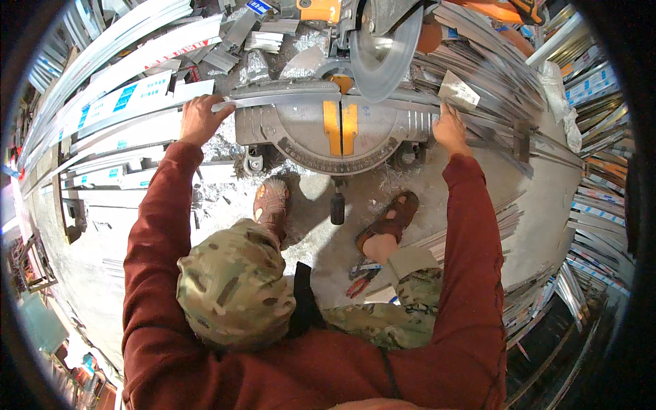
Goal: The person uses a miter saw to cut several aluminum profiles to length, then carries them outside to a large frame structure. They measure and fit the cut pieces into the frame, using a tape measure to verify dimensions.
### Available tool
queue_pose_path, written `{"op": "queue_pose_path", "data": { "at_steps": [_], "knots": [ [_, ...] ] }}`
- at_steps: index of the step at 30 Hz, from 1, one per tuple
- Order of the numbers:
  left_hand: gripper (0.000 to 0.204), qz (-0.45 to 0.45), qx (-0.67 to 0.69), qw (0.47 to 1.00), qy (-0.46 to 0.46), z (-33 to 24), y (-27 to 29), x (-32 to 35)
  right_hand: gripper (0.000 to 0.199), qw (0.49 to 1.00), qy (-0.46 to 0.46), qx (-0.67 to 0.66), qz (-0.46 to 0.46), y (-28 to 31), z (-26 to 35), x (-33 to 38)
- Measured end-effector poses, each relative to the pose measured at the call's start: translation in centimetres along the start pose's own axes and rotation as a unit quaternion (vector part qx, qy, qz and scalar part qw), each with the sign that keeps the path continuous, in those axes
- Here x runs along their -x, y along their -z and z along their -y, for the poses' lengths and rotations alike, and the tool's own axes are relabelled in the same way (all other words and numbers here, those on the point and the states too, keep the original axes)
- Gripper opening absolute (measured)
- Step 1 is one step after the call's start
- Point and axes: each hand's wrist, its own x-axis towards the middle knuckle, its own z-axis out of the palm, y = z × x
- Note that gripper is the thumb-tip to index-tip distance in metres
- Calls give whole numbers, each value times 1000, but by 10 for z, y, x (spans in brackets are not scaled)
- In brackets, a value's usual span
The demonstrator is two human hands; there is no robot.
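Note:
A long, thin silver metal profile (287,100) lies across the mitre saw's grey table (294,126), along its fence. Left of the saw, my left hand (199,117) is closed around the profile. My right hand (451,130) is at the right end of the fence, fingers curled on the profile's right-hand part; its fingertips are partly hidden. The round saw blade (389,58) stands raised behind the table, just right of the yellow slot inserts (332,128). A pale flat piece (459,90) rests just beyond my right hand.
Long metal profiles (123,61) are stacked on the left, with more strips (485,55) at the back right. Short offcuts (263,42) and shavings lie behind the saw. Below the table projects a black handle (337,208). Red-handled pliers (359,285) lie on the floor near my feet.

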Motion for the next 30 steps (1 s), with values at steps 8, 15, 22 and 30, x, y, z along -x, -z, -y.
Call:
{"op": "queue_pose_path", "data": {
  "at_steps": [8, 15, 22, 30],
  "knots": [
    [49, -118, 19, 992, -49, -15, 25, 29, 9, 950, 248, 96, -161, -24, -29, 40],
    [45, -166, 233, 924, -255, -135, 140, 72, 6, 938, 301, 94, -142, 111, 2, 183],
    [30, -63, 218, 933, -279, -178, 174, 128, 44, 878, 353, 92, -310, 304, 151, 271],
    [28, -418, 497, 657, 382, -6, 53, 314, 15, 824, 462, -61, -323, 285, 139, 339]
  ]
}}
